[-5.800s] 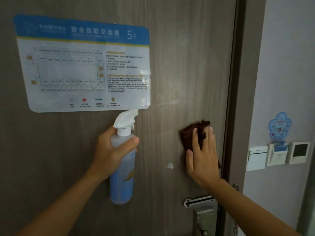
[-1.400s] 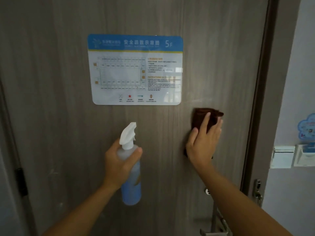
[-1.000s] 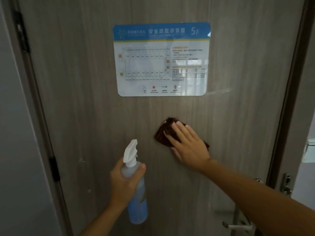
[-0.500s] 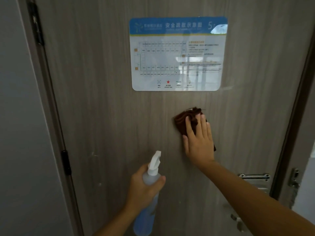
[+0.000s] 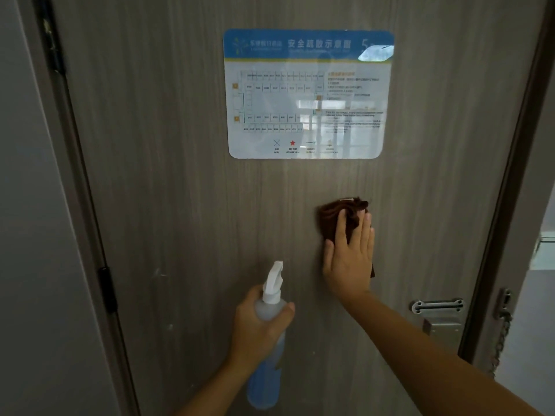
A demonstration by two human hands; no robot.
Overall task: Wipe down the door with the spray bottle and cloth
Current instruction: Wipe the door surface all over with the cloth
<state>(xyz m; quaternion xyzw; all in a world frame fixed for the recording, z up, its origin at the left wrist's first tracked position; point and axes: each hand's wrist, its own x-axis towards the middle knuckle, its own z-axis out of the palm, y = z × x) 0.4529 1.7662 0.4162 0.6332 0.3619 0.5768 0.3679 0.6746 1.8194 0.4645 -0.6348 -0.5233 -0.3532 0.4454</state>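
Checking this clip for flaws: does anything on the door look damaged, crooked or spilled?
Nothing serious. The door has a few small pale specks near its hinge side; too small to identify. The evacuation sign hangs straight, with only glare. No drips visible around the cloth or spray bottle.

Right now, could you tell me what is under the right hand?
The brown cloth, pressed flat to the door by the right hand. The door surface beneath is covered.
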